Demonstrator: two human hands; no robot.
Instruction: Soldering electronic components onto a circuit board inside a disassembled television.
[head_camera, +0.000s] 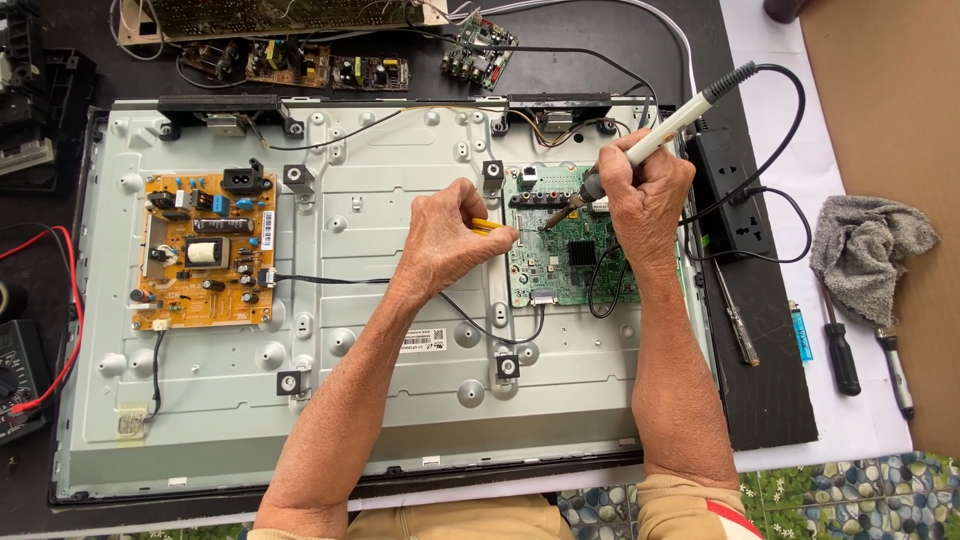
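- Far to the left of both grips, a black meter (18, 375) lies at the worktop's (770, 400) edge, its red lead (70, 300) looping beside it.
- An orange circuit board (207, 250) is fixed to the grey metal back panel (380, 400), well to the left of the left grip; a thin black wire (330, 281) runs from it toward the left wrist.
- The left hand (450, 240) is clenched around a small yellow-handled tool (490, 226); its thin tip pokes out to the right of the grip and meets the green circuit board (570, 255).
- The green circuit board sits on the panel between the two grips, partly under both hands.
- The right hand (648, 190) grasps a white soldering iron (650, 140) like a pen; the tip points down and left from the grip onto the green board, close to the other tool's tip, though I cannot tell whether they touch.
- The iron's black cord (790, 110) loops away up and right of the grip.
- To the right of the right grip lie a black power strip (730, 190), a slim screwdriver (738, 320), a blue lighter (801, 330), a black-handled screwdriver (842, 355) and a grey rag (865, 250).
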